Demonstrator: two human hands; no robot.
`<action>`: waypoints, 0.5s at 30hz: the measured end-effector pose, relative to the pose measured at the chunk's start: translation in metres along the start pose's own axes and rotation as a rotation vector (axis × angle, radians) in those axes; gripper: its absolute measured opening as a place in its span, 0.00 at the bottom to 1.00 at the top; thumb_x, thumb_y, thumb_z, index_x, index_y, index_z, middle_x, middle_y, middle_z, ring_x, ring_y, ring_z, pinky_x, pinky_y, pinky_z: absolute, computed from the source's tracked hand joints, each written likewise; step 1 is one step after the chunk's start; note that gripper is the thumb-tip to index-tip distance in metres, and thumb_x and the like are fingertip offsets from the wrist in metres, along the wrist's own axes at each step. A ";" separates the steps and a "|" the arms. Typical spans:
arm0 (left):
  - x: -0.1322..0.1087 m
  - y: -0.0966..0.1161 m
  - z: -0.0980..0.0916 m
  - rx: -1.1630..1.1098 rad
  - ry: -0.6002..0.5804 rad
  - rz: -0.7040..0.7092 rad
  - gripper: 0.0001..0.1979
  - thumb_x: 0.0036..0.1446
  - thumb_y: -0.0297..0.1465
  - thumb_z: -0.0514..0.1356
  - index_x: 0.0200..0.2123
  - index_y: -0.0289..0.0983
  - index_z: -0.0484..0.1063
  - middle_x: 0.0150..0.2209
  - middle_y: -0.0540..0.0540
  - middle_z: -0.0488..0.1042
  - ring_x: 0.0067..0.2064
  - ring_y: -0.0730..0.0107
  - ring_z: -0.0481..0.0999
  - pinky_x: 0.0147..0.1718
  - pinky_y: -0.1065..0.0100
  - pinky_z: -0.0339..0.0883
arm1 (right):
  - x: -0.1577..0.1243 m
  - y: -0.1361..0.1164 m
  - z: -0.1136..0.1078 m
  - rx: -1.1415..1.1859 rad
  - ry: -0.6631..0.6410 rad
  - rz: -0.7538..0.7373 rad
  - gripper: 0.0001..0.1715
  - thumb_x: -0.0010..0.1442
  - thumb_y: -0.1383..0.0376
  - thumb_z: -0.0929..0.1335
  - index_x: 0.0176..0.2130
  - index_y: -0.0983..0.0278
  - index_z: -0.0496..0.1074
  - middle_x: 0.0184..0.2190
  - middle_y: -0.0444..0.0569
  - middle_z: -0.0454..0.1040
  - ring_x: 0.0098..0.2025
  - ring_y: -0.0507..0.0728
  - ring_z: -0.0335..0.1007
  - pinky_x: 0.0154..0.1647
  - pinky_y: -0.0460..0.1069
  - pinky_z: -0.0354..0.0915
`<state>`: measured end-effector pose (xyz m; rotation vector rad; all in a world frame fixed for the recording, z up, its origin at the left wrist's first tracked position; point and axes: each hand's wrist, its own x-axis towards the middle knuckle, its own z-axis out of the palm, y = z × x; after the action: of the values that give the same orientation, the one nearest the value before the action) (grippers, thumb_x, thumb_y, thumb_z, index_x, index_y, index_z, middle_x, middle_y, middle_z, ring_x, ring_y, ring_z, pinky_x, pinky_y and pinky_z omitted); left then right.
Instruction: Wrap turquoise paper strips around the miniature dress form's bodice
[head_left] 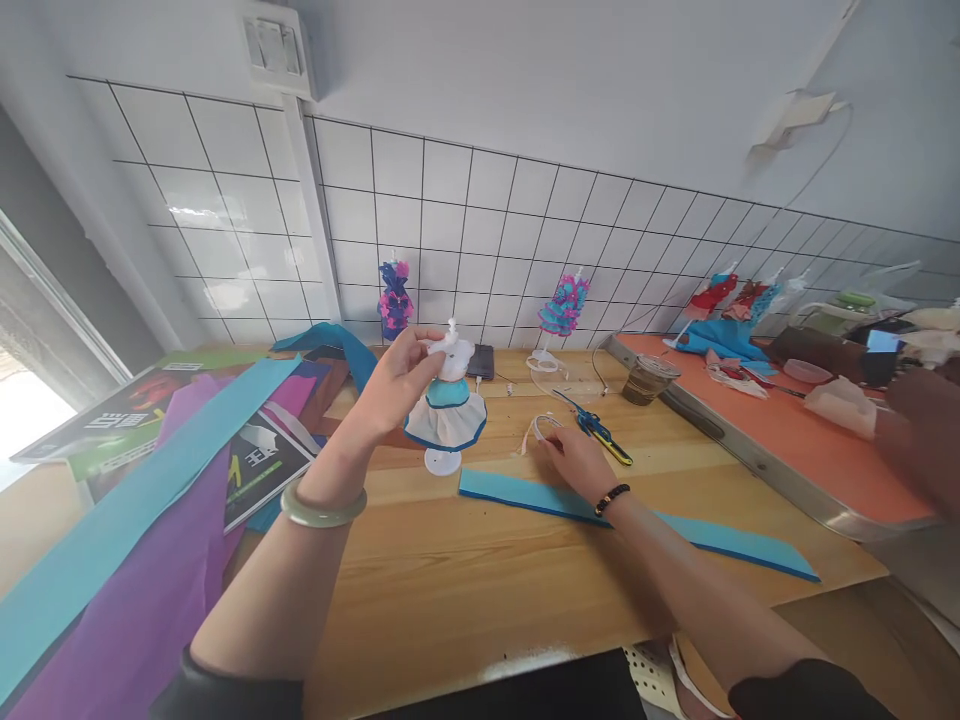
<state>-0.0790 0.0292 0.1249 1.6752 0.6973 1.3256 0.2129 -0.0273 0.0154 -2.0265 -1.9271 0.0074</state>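
A small white dress form on a round base [443, 462] stands upright in the middle of the table. It wears a layered dress [445, 420], turquoise above and white below with a blue hem. My left hand [397, 385] pinches a white ruffled piece [454, 360] at the form's upper part. Farther right, my right hand [577, 462] has its fingers closed at a narrow white strip looped like a roll of tape [537, 430]. Blue-and-yellow scissors [604, 435] lie just beyond that hand. Under the right wrist runs a long light-blue strip with a darker edge [742, 540].
Colored paper sheets [150, 570] and magazines [270, 465] cover the left side. Two dressed miniature forms, one purple [394, 305] and one pink-and-turquoise [564, 305], stand by the tiled wall. A cup of brown liquid [649, 380] sits near the orange-topped table [795, 440], where more small dresses stand.
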 end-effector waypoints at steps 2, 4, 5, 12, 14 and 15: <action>-0.002 0.004 0.001 0.017 -0.031 -0.010 0.14 0.55 0.34 0.58 0.45 0.38 0.67 0.33 0.48 0.73 0.35 0.69 0.71 0.35 0.67 0.64 | -0.004 -0.001 -0.007 0.038 0.056 -0.010 0.14 0.63 0.60 0.61 0.32 0.64 0.71 0.32 0.52 0.76 0.35 0.59 0.70 0.33 0.51 0.61; -0.003 0.008 0.001 0.056 -0.050 -0.009 0.14 0.56 0.35 0.57 0.44 0.37 0.68 0.36 0.48 0.72 0.38 0.67 0.71 0.38 0.67 0.65 | -0.010 -0.003 -0.015 0.081 0.118 -0.025 0.16 0.64 0.58 0.60 0.32 0.64 0.70 0.32 0.52 0.76 0.33 0.58 0.70 0.33 0.51 0.62; -0.004 0.010 0.001 0.080 -0.056 -0.003 0.13 0.56 0.36 0.57 0.44 0.37 0.68 0.37 0.47 0.72 0.39 0.67 0.71 0.39 0.66 0.65 | -0.014 -0.005 -0.019 0.101 0.147 -0.036 0.17 0.64 0.57 0.59 0.33 0.64 0.69 0.32 0.51 0.76 0.33 0.58 0.70 0.34 0.51 0.62; -0.001 0.002 -0.003 0.039 0.017 -0.039 0.17 0.55 0.36 0.59 0.46 0.36 0.68 0.34 0.48 0.71 0.37 0.68 0.71 0.37 0.67 0.65 | -0.045 -0.026 -0.035 0.213 0.269 -0.109 0.21 0.65 0.51 0.58 0.33 0.62 0.69 0.33 0.50 0.76 0.36 0.59 0.71 0.39 0.53 0.63; 0.001 -0.004 -0.005 0.003 0.076 -0.061 0.22 0.54 0.36 0.59 0.51 0.36 0.66 0.33 0.49 0.71 0.36 0.70 0.71 0.37 0.67 0.66 | -0.051 -0.032 -0.038 0.261 0.293 -0.122 0.21 0.64 0.50 0.59 0.33 0.62 0.69 0.32 0.50 0.76 0.35 0.59 0.71 0.38 0.53 0.63; 0.002 -0.006 -0.005 -0.006 0.094 -0.057 0.25 0.54 0.36 0.60 0.54 0.37 0.64 0.32 0.50 0.70 0.35 0.70 0.71 0.37 0.67 0.66 | -0.053 -0.035 -0.039 0.280 0.295 -0.123 0.21 0.64 0.50 0.59 0.32 0.61 0.69 0.31 0.50 0.76 0.34 0.59 0.71 0.38 0.53 0.63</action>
<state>-0.0828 0.0353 0.1212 1.5846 0.7896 1.3712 0.1845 -0.0875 0.0489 -1.6263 -1.7521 -0.0471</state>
